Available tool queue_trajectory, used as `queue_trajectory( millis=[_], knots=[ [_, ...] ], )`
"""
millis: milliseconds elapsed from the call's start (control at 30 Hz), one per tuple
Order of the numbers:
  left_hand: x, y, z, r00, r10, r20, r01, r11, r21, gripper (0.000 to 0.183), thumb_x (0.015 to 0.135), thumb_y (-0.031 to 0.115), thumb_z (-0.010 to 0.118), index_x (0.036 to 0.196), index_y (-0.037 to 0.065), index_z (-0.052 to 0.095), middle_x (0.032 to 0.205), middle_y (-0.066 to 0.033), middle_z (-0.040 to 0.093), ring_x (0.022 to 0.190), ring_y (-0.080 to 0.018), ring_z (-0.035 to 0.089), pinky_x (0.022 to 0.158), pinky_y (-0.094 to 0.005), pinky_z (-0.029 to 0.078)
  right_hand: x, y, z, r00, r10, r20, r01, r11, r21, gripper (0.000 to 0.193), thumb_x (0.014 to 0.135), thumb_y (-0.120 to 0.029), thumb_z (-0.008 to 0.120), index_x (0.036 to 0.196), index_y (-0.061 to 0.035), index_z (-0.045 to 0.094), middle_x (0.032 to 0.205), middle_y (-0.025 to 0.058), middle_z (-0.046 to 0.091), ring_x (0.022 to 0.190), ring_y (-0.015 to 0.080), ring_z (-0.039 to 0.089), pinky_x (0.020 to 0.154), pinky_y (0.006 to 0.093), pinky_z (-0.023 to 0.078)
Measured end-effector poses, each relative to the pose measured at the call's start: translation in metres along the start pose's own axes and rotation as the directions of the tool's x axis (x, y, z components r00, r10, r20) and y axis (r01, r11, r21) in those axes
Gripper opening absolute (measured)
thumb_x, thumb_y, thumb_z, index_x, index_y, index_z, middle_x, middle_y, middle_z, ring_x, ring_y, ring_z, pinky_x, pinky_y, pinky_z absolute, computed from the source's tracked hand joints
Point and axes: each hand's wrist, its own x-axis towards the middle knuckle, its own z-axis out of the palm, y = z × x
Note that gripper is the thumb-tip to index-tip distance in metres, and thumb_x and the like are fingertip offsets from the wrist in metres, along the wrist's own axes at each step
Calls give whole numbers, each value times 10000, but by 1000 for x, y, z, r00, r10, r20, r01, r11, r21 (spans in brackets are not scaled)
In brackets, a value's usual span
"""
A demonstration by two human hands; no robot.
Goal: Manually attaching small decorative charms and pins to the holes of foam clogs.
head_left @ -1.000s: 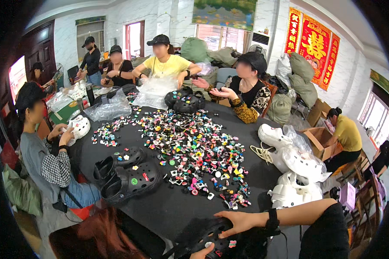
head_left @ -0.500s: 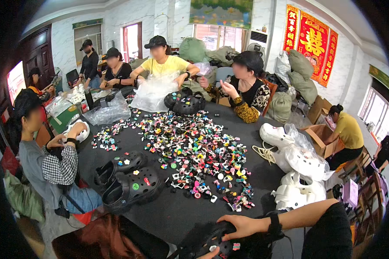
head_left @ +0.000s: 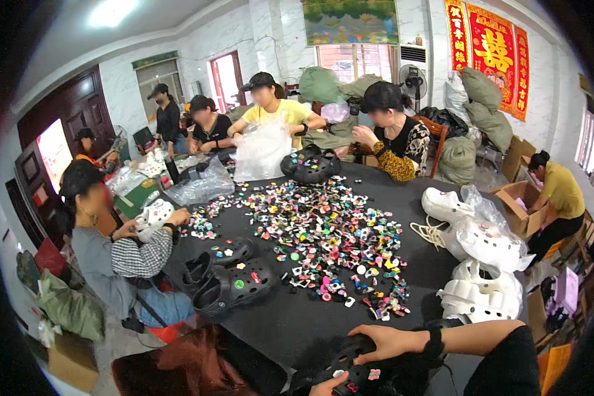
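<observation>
At the near edge of the table I hold a black clog [head_left: 358,379], with white, red and pinkish charms on its holed upper. My right hand [head_left: 388,344] reaches in from the right and wraps round the clog's far side. Low in the picture my left hand [head_left: 327,385] grips its near side; only the thumb area shows, and the rest is cut off. Beyond the clog spreads a big pile of small colourful shoe charms [head_left: 336,234]. To the left stands a pair of black clogs [head_left: 234,287] with a few charms on them.
White clogs [head_left: 482,290], some in clear plastic, lie along the table's right side. Another black pair [head_left: 310,165] stands behind the charm pile. Co-workers sit round the dark tabletop [head_left: 284,336]; one on the left holds a white clog [head_left: 155,220]. A brown chair back [head_left: 178,369] is near me.
The whole view has shifted, so the scene sits farther right. The person on the left has brought the white clog round and reaches toward the charms. My hands stay on the black clog.
</observation>
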Motion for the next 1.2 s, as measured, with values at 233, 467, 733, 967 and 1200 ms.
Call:
queue_trajectory(
  millis=[233, 467, 733, 967, 1200],
  knots=[
    [-7, 23, 34, 986, 154, -61, -132, 954, 269, 275, 911, 65, 547, 1174, -11, 581, 1137, -111, 625, 1006, -225, 622, 869, -344, 508, -21, -27, -7, 962, -149, -229, 136, 988, -72, 808, 757, -476, 738, 1336, -21, 405, 1210, 231, 526, 1133, 343, 527, 947, 385, 430],
    [-4, 34, 60, 912, 372, 175, -386, 627, 676, 436, 809, -79, 573, 1225, 7, 475, 1203, -136, 564, 1131, -288, 550, 1012, -442, 416, -54, -55, -23, 767, -403, -499, 304, 914, -270, 784, 729, -313, 786, 1309, 33, 389, 1232, 227, 471, 1147, 377, 484, 981, 399, 403],
    [-5, 15, 90, 894, 310, 323, -445, 523, 727, 521, 855, -12, 580, 1328, -40, 365, 1316, -203, 474, 1202, -303, 494, 1039, -448, 381, -83, -57, -13, 505, -401, -764, 309, 911, -274, 687, 687, -277, 818, 1232, -33, 478, 1319, 195, 417, 1212, 375, 443, 1025, 451, 362],
    [-3, 1, 110, 824, 383, 417, -560, 445, 699, 420, 873, 63, 644, 1249, -46, 492, 1175, -100, 569, 1026, -150, 550, 888, -267, 443, -102, -46, 1, 216, -571, -792, 198, 820, -537, 275, 563, -233, 835, 759, -150, 662, 891, -20, 593, 833, 199, 533, 760, 366, 389],
    [-2, -10, 117, 850, 379, 365, -524, 544, 655, 483, 878, 62, 639, 1293, -55, 424, 1225, -141, 545, 1082, -188, 537, 934, -305, 441, -112, -42, 8, 192, -539, -820, 184, 841, -509, 257, 564, -181, 813, 777, -165, 669, 790, -66, 644, 697, 130, 549, 680, 309, 349]
  ],
)
